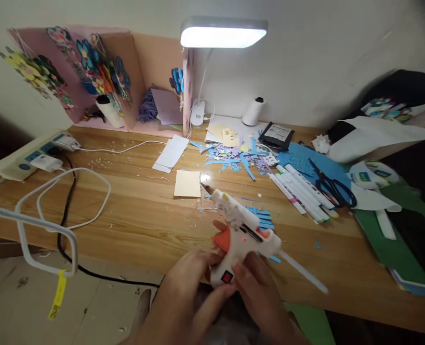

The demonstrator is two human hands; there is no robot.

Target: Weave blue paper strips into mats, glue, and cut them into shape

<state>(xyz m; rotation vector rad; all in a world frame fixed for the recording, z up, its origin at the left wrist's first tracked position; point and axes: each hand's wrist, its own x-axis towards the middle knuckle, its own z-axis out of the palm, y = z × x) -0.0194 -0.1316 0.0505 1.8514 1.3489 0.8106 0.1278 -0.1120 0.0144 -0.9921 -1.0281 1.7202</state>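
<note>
White hot glue gun (238, 230), lower center, little red light (244, 239) lit, nozzle (208, 189) aimed upper left, glue stick (304, 270) poking out back.

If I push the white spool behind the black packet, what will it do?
The spool would probably tip if pushed near its top, since it stands tall and narrow. Once on its side, it might roll, because its body looks round.

Passage: bare desk (144, 206) between cable (109, 188) and card (187, 184). Obstructions: glue gun (237, 235), right of card; strips (249, 167) behind; markers (299, 191) farther right.
</note>
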